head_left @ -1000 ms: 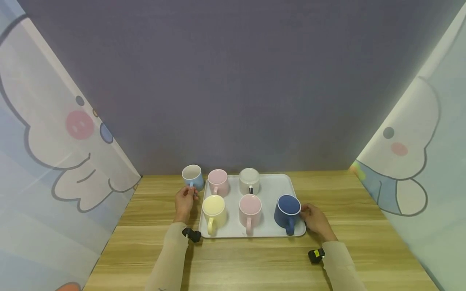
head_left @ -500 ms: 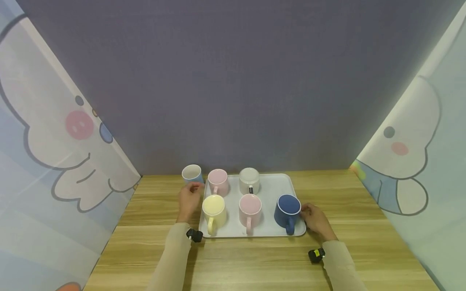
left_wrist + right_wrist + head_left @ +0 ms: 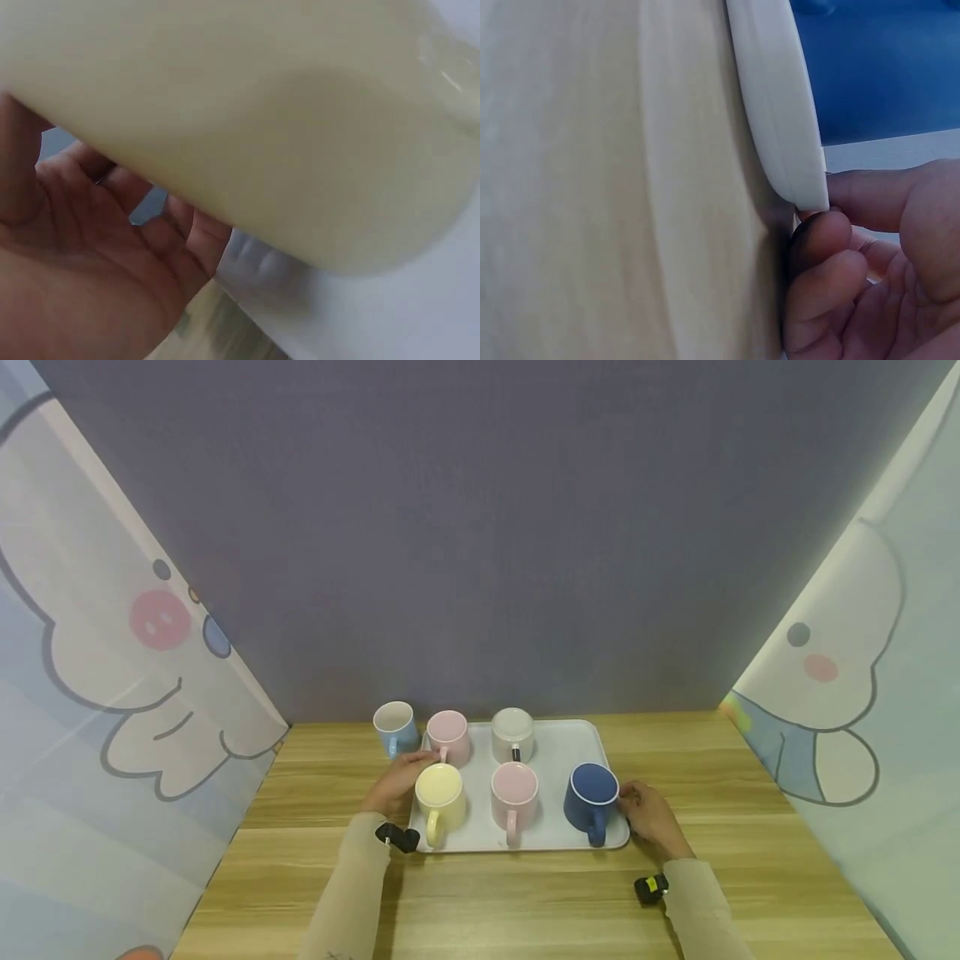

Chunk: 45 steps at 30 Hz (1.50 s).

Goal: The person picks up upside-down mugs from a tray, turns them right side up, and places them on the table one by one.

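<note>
My left hand [image 3: 397, 781] reaches behind the upside-down yellow mug [image 3: 439, 793], its fingers near the handle of the far pink mug [image 3: 448, 739]. In the left wrist view the yellow mug [image 3: 300, 150] hides the fingertips. The white tray [image 3: 558, 752] has its right edge pinched between the thumb and fingers of my right hand [image 3: 654, 820], beside the dark blue mug [image 3: 592, 793]. In the right wrist view, fingers [image 3: 825, 236] lie under the tray's corner and the thumb on top. A light blue mug [image 3: 397, 728] stands upright just left of the tray.
Also upside down on the tray are a nearer pink mug [image 3: 514, 793] and a white mug with a black mark on its handle [image 3: 513, 733]. The wooden table [image 3: 525, 902] ends at a dark grey wall [image 3: 480, 568] behind, with printed panels either side.
My left hand has come off the light blue mug's handle and moved right, toward the yellow and pink mugs. The right hand keeps its place at the tray.
</note>
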Tool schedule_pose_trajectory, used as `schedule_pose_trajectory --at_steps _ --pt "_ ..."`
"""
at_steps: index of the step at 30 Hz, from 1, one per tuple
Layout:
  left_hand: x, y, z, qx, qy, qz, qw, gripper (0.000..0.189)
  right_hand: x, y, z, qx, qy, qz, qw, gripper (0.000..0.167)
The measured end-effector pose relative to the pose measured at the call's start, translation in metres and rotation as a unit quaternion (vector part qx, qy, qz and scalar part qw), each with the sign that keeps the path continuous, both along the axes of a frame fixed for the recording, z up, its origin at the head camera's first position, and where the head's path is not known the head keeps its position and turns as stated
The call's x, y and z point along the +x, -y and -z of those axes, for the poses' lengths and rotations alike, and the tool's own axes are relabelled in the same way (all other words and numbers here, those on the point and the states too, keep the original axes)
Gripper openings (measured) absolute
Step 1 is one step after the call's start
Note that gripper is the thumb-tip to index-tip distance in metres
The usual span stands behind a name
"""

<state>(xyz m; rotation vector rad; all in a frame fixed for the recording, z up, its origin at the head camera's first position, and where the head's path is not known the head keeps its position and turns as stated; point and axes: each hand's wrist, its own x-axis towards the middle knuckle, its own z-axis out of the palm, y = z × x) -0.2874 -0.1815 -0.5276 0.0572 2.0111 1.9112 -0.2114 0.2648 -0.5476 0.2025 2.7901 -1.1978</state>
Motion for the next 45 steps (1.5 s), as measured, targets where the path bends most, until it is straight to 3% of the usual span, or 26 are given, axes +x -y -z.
schedule_pose_trajectory --at_steps 3,7,14,22,26,31,38,45 --pt "-0.002 0.001 -0.001 0.041 0.024 0.025 0.9986 0.045 0.0 0.0 0.001 0.001 -0.002 0.004 1.0 0.029" --pt "-0.002 0.001 -0.002 0.052 0.037 0.032 0.9974 0.047 0.001 0.0 0.002 0.002 -0.001 0.007 1.0 0.028" --pt "-0.006 -0.002 -0.002 0.017 0.033 -0.009 0.9992 0.025 0.002 0.0 0.003 0.014 -0.002 0.006 0.9999 0.029" --pt "-0.01 -0.005 -0.011 -0.062 -0.012 -0.04 0.9972 0.034 0.003 -0.001 0.003 0.013 -0.006 0.008 0.9999 0.029" --pt "-0.008 -0.005 -0.017 -0.125 -0.034 -0.049 0.9904 0.031 0.003 -0.001 0.003 0.013 -0.007 0.009 0.9998 0.029" --pt "-0.006 -0.005 -0.022 -0.201 -0.065 -0.069 0.9751 0.034 0.002 0.0 0.001 0.007 -0.015 0.01 0.9998 0.028" --pt "-0.005 -0.006 -0.023 -0.218 -0.072 -0.071 0.9707 0.035 0.001 -0.001 0.002 0.006 -0.013 0.01 0.9998 0.029" --pt "-0.004 -0.006 -0.025 -0.255 -0.106 -0.072 0.9585 0.038 0.001 -0.001 0.004 0.001 -0.002 0.014 0.9999 0.029"
